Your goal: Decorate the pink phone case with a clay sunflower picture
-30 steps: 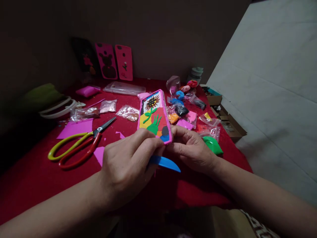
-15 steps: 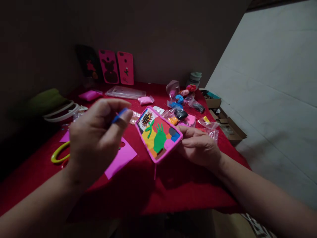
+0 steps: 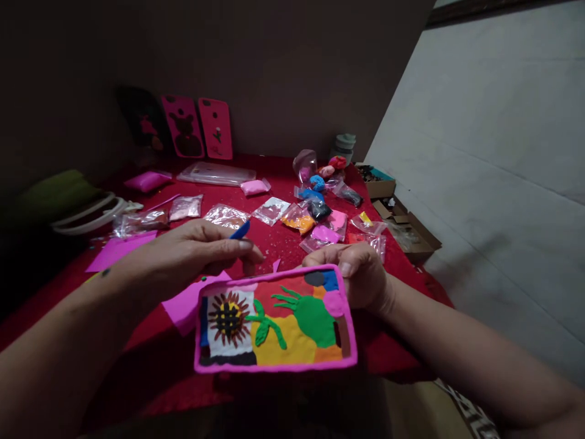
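My left hand is closed on a small blue tool, held between thumb and fingers just above the phone case's upper left edge. A pink-rimmed phone case is in my right hand, gripped at its upper right corner. The case lies sideways, its decorated face toward me: a sunflower on white, green leaves and a green shape over yellow, red, orange and other patches. A thin pink strip sticks up behind its top edge. Pink sheets lie beneath and beside my left hand.
Bags of coloured clay spread across the red cloth. Three decorated cases stand against the back wall, near clear cases. A jar stands at the back right, cardboard boxes beyond the right edge.
The phone case has turned sideways and come lower and nearer to me. My left hand has moved right, toward its upper edge, still with the blue tool. The view has shifted slightly.
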`<state>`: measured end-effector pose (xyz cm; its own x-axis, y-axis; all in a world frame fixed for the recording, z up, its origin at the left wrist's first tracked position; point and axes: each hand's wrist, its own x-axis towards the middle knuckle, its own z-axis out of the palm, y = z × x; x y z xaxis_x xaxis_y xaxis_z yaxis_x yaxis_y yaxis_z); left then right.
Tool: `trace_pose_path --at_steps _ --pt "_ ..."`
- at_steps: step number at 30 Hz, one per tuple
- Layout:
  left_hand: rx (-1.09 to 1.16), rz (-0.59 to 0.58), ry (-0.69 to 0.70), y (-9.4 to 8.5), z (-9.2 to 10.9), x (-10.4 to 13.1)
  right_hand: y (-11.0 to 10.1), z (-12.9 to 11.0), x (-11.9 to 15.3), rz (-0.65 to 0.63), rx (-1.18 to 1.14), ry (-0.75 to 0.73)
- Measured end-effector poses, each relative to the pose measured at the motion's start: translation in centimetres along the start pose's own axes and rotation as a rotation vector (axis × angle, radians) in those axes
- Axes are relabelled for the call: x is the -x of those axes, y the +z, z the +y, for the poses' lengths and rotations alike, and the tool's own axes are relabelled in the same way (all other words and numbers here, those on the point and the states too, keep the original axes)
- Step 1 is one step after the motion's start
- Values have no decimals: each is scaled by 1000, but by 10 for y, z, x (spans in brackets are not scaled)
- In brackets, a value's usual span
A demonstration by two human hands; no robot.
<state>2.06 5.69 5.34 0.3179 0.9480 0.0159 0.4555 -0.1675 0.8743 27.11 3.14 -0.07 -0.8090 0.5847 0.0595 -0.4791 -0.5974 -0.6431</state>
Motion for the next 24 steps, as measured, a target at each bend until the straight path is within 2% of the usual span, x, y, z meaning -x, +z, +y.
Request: trace_pose_path --at_steps 2,5,7,11,13,15,20,24 --pt "164 -114 -203 4 1 1 1 0 -1 -22 -37 23" --pt "336 -180 -415 10 1 4 0 0 -2 -11 -51 37" --pt "441 -236 -470 15 0 7 0 0 -2 12 -54 33" --pt "697 -422 -545 23 0 11 1 2 -1 92 -58 23" --pt "772 -462 -555 27 0 12 3 1 -1 132 -54 0" --pt "829 -447 -549 31 0 11 5 0 -3 212 -55 -41" --pt "893 -335 -559 40 -5 10 7 -8 -8 506 -101 -97" --pt "891 -268 -568 45 -8 11 6 -11 -10 588 -114 -155"
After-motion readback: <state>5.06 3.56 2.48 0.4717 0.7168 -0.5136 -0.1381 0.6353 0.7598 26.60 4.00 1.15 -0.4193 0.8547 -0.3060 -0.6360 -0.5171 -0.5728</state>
